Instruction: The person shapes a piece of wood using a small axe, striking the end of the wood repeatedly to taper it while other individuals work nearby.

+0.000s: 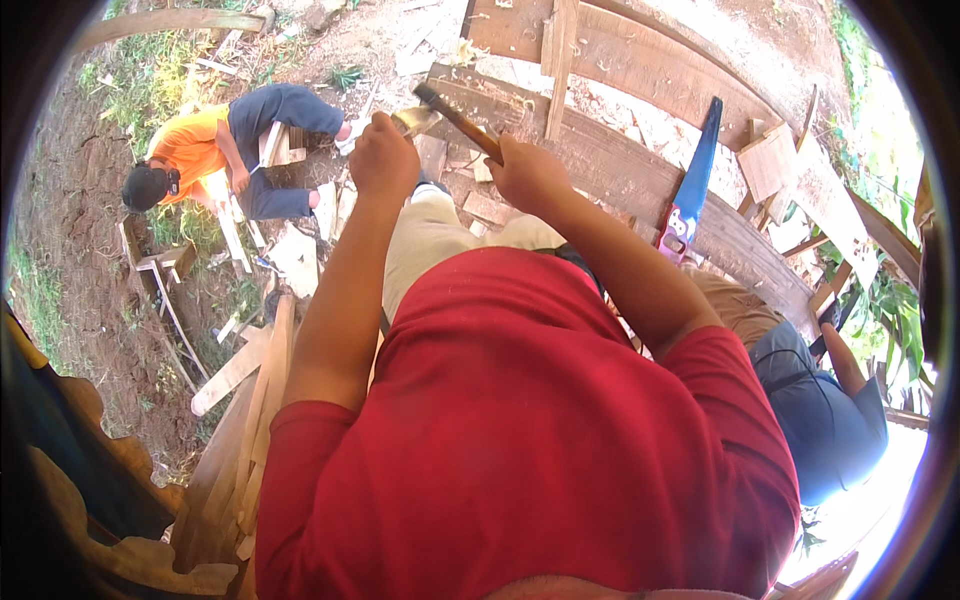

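My right hand (532, 180) is wrapped round the lower end of a hammer's brown wooden handle. The hammer (468, 128) slants up and to the left, its dark head close to my left hand. Closed in a fist, my left hand (384, 158) is raised at about the same height. A yellowish piece (415, 121) shows just beside its fingers, under the hammer head; its kind is unclear, and whatever is inside the fist is hidden. The two hands are apart.
A handsaw (692, 185) with a blue blade rests on wide planks (620, 150) at the right. A person in orange (190, 140) sits at the left; another person (800, 400) is close on my right. Boards (255, 430) are stacked at lower left, with offcuts and shavings around.
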The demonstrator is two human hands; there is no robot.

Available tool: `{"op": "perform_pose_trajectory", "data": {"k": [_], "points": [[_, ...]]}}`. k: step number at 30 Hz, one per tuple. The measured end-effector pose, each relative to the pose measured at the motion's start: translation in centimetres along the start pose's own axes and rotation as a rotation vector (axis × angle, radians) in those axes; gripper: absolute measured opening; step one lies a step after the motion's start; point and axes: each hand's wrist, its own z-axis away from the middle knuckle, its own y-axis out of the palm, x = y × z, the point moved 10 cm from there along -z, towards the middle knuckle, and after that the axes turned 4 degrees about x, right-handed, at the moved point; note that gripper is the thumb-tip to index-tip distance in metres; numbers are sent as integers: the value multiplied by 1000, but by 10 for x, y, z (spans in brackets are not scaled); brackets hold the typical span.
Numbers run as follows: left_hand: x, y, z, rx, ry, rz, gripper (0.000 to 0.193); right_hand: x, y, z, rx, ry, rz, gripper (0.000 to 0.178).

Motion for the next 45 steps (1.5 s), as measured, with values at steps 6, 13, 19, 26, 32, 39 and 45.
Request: {"op": "perform_pose_trajectory", "data": {"k": [6, 13, 19, 26, 32, 39, 45], "points": [[3, -3, 5, 17, -25, 96, 31, 21, -39, 13, -127, -67, -187, 33], [-1, -3, 4, -8, 18, 42, 33, -30, 2, 1, 13, 65, 6, 36], [0, -1, 8, 3, -1, 85, 32, 20, -61, 7, -177, -29, -354, 40], [-2, 0, 15, 11, 14, 92, 30, 1, 2, 3, 6, -38, -79, 38], [5, 4, 14, 2, -9, 129, 28, 45, -38, 9, -83, -127, -138, 35], [7, 6, 15, -74, 53, 104, 32, 21, -15, 6, -43, -115, -13, 34], [2, 4, 11, 16, 5, 129, 33, 35, -20, 14, -11, -104, -32, 33]]}}
